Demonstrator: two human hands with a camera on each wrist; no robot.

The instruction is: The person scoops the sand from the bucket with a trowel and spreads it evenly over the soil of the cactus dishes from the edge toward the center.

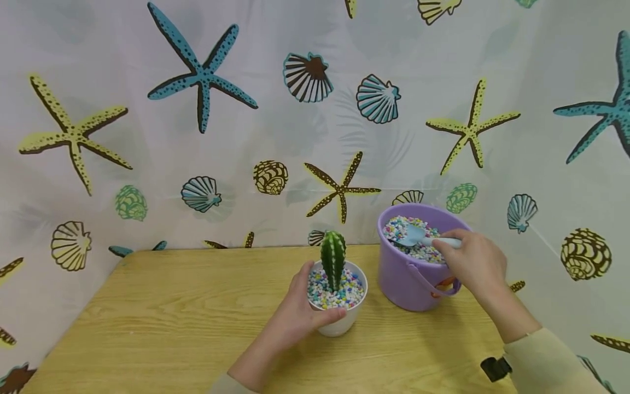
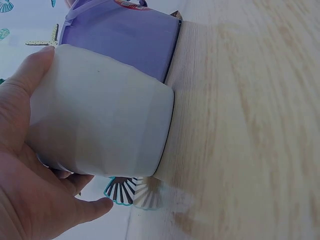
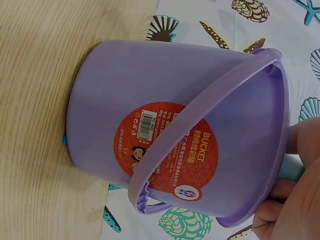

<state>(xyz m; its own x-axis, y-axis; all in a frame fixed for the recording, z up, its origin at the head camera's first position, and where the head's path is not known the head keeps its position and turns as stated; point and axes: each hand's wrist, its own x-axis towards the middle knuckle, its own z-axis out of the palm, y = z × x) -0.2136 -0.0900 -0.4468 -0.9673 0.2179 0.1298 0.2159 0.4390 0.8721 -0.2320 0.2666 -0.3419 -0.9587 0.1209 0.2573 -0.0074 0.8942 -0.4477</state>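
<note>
My left hand (image 1: 294,316) grips a white flowerpot (image 1: 338,328) around its side, thumb at the front and fingers behind. The pot stands upright on the table and holds a green cactus (image 1: 333,261) set in multicoloured pebbles (image 1: 351,290). To its right is a purple bucket (image 1: 401,282) with more of the same pebbles (image 1: 425,253). Over the bucket's rim, my right hand (image 1: 476,261) holds a light blue toy shovel (image 1: 415,234) by its handle, the blade against the pebbles. In the right wrist view the bucket wall hides most of the shovel.
The wooden table (image 1: 172,317) carries the pot and bucket, both near its back edge. A curtain (image 1: 236,131) printed with starfish and shells hangs behind. The bucket's carrying handle (image 3: 185,125) hangs down along its outside, across a red label (image 3: 200,175).
</note>
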